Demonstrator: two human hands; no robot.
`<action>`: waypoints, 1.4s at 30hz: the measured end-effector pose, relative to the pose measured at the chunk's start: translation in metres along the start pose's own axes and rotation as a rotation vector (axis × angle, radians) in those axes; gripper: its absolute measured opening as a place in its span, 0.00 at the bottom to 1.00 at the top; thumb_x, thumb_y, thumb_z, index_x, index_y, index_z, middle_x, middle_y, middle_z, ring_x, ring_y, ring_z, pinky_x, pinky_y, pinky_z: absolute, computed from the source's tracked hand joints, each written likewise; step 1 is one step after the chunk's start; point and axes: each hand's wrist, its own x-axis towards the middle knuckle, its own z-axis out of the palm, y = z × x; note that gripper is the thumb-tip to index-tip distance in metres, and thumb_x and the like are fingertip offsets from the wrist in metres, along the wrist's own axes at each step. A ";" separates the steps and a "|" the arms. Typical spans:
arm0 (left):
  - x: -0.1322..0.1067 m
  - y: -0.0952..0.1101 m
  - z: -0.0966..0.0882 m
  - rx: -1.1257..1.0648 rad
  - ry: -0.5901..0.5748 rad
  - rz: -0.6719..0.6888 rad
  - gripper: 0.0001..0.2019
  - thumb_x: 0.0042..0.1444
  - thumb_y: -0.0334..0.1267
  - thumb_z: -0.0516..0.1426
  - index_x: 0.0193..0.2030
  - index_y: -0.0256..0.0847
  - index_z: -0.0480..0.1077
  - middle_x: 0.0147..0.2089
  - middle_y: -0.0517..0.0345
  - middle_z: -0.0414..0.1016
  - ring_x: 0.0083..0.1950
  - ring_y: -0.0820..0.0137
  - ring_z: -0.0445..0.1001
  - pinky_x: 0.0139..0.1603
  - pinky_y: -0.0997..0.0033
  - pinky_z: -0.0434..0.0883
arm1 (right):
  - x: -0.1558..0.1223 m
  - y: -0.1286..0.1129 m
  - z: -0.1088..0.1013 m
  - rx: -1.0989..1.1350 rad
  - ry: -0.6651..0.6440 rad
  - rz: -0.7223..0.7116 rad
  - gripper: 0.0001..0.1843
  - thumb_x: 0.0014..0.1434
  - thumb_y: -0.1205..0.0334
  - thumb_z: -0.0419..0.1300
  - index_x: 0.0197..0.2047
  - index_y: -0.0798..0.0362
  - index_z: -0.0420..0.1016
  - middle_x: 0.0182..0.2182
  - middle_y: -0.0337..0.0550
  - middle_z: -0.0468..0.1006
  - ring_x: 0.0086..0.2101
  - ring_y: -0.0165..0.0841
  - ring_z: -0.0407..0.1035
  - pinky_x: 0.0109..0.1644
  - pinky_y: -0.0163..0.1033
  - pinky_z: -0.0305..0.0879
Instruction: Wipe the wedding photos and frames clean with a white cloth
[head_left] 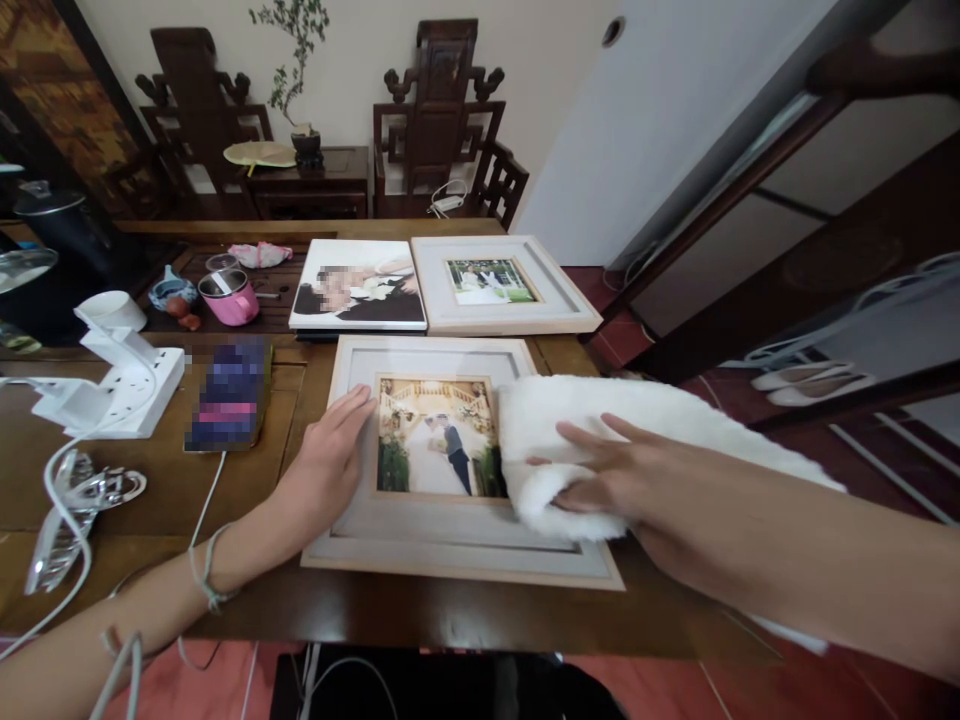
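Note:
A light wooden picture frame [457, 568] lies flat on the dark wooden table before me. Its wide white mat surrounds a wedding photo [429, 440] of a couple by a staircase. My left hand [328, 460] rests along the frame's left side, fingers stretched out and holding nothing. Across the right side, my right hand [611, 475] presses a fluffy white cloth [675, 410], with its fingers bunched into the folds. The cloth covers the frame's right border and trails off to the right. The palm side of the right hand is hidden.
Behind lie a second framed photo [562, 312] and a white-edged photo panel [360, 322]. To the left are a phone [227, 395] with a cable, a power strip [139, 390], a shiny hair claw [82, 510] and a pink mug [232, 300]. Carved chairs [442, 110] stand beyond.

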 end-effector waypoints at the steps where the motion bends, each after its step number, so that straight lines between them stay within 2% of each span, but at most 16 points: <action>1: 0.000 -0.001 0.000 0.000 0.000 0.008 0.27 0.55 0.21 0.46 0.62 0.39 0.63 0.66 0.44 0.63 0.69 0.58 0.60 0.67 0.47 0.61 | 0.000 0.001 0.000 0.006 -0.007 0.014 0.31 0.41 0.82 0.48 0.38 0.44 0.81 0.45 0.42 0.81 0.60 0.44 0.62 0.65 0.58 0.55; 6: -0.001 -0.004 0.001 -0.026 0.029 0.032 0.25 0.56 0.22 0.46 0.60 0.39 0.64 0.66 0.44 0.64 0.69 0.58 0.60 0.67 0.46 0.60 | 0.033 0.030 -0.002 -0.096 0.085 0.097 0.36 0.44 0.82 0.46 0.52 0.51 0.76 0.53 0.48 0.76 0.64 0.47 0.53 0.63 0.65 0.54; 10: 0.000 -0.006 0.002 -0.045 0.050 0.020 0.24 0.58 0.24 0.46 0.60 0.42 0.65 0.66 0.47 0.64 0.68 0.60 0.61 0.67 0.48 0.60 | 0.053 0.039 -0.003 -0.211 0.164 0.063 0.36 0.45 0.83 0.46 0.52 0.50 0.76 0.61 0.45 0.67 0.65 0.49 0.49 0.63 0.68 0.51; 12: 0.001 -0.007 0.002 -0.051 0.057 0.033 0.23 0.59 0.25 0.46 0.60 0.41 0.65 0.66 0.46 0.64 0.68 0.60 0.61 0.67 0.49 0.60 | 0.048 0.030 -0.001 -0.168 0.170 0.055 0.35 0.44 0.82 0.47 0.51 0.51 0.77 0.62 0.45 0.67 0.66 0.49 0.47 0.64 0.68 0.48; 15: 0.003 -0.007 0.002 -0.039 0.068 0.051 0.22 0.60 0.25 0.46 0.60 0.39 0.65 0.65 0.45 0.65 0.68 0.60 0.62 0.67 0.50 0.61 | 0.021 0.006 0.003 -0.049 0.135 0.038 0.32 0.43 0.80 0.50 0.48 0.51 0.79 0.60 0.47 0.69 0.66 0.51 0.47 0.65 0.68 0.46; 18: 0.003 -0.008 0.004 -0.022 0.084 0.057 0.22 0.60 0.26 0.46 0.60 0.36 0.66 0.64 0.42 0.66 0.67 0.60 0.63 0.67 0.50 0.62 | -0.010 -0.020 0.005 0.037 0.039 0.013 0.27 0.42 0.78 0.54 0.41 0.45 0.82 0.57 0.44 0.73 0.63 0.54 0.55 0.65 0.69 0.48; 21: 0.003 -0.009 0.005 -0.037 0.091 0.057 0.22 0.60 0.26 0.46 0.60 0.37 0.66 0.64 0.43 0.66 0.67 0.60 0.63 0.67 0.48 0.61 | -0.026 -0.037 0.005 0.102 -0.016 -0.002 0.25 0.41 0.75 0.57 0.39 0.43 0.82 0.53 0.43 0.77 0.59 0.56 0.62 0.65 0.68 0.49; 23: 0.003 -0.010 0.006 -0.052 0.097 0.055 0.22 0.60 0.26 0.46 0.60 0.38 0.66 0.64 0.45 0.66 0.67 0.60 0.63 0.67 0.48 0.61 | -0.025 -0.043 0.004 0.117 0.014 -0.006 0.25 0.40 0.75 0.57 0.40 0.42 0.82 0.52 0.43 0.77 0.60 0.57 0.59 0.67 0.70 0.42; 26: 0.002 -0.010 0.007 -0.054 0.106 0.058 0.22 0.60 0.25 0.46 0.60 0.38 0.66 0.64 0.44 0.67 0.67 0.60 0.63 0.67 0.48 0.61 | -0.010 -0.052 0.003 0.147 0.064 -0.066 0.23 0.42 0.73 0.58 0.39 0.43 0.81 0.53 0.43 0.77 0.64 0.56 0.50 0.66 0.72 0.30; 29: 0.003 -0.009 0.005 -0.041 0.100 0.048 0.22 0.60 0.25 0.46 0.59 0.38 0.67 0.64 0.44 0.67 0.67 0.60 0.63 0.67 0.48 0.62 | 0.013 -0.066 0.001 0.164 0.048 -0.182 0.19 0.46 0.69 0.60 0.42 0.47 0.80 0.58 0.50 0.72 0.66 0.56 0.44 0.64 0.75 0.28; 32: 0.004 -0.007 0.003 -0.024 0.073 0.043 0.23 0.59 0.25 0.46 0.60 0.37 0.67 0.64 0.44 0.67 0.67 0.59 0.63 0.67 0.48 0.62 | 0.038 -0.082 -0.002 0.167 -0.014 -0.282 0.16 0.50 0.67 0.61 0.43 0.53 0.80 0.60 0.57 0.68 0.66 0.56 0.40 0.64 0.75 0.29; 35: 0.005 -0.007 0.000 -0.007 0.050 0.039 0.23 0.59 0.25 0.46 0.60 0.38 0.66 0.64 0.45 0.67 0.66 0.60 0.64 0.67 0.48 0.62 | 0.053 -0.092 -0.004 0.186 -0.014 -0.373 0.17 0.51 0.67 0.62 0.46 0.55 0.79 0.62 0.58 0.64 0.67 0.54 0.36 0.64 0.74 0.29; 37: 0.005 -0.008 0.000 -0.004 0.051 0.044 0.23 0.59 0.25 0.46 0.60 0.38 0.66 0.64 0.46 0.67 0.66 0.60 0.64 0.67 0.48 0.62 | 0.053 -0.091 -0.004 0.190 -0.037 -0.387 0.20 0.52 0.66 0.62 0.49 0.54 0.78 0.63 0.57 0.64 0.67 0.56 0.38 0.64 0.74 0.31; 40: 0.004 -0.009 0.002 -0.012 0.070 0.069 0.22 0.60 0.25 0.46 0.59 0.37 0.67 0.63 0.44 0.67 0.66 0.59 0.64 0.67 0.49 0.62 | 0.034 -0.079 0.000 0.170 -0.080 -0.292 0.13 0.56 0.64 0.60 0.44 0.49 0.81 0.60 0.51 0.69 0.64 0.59 0.50 0.62 0.75 0.43; 42: 0.003 -0.009 0.003 -0.015 0.088 0.074 0.21 0.60 0.25 0.46 0.58 0.37 0.67 0.63 0.43 0.68 0.66 0.60 0.64 0.67 0.50 0.62 | 0.013 -0.066 0.004 0.137 -0.026 -0.163 0.12 0.59 0.65 0.57 0.37 0.46 0.82 0.57 0.46 0.73 0.61 0.58 0.58 0.61 0.73 0.51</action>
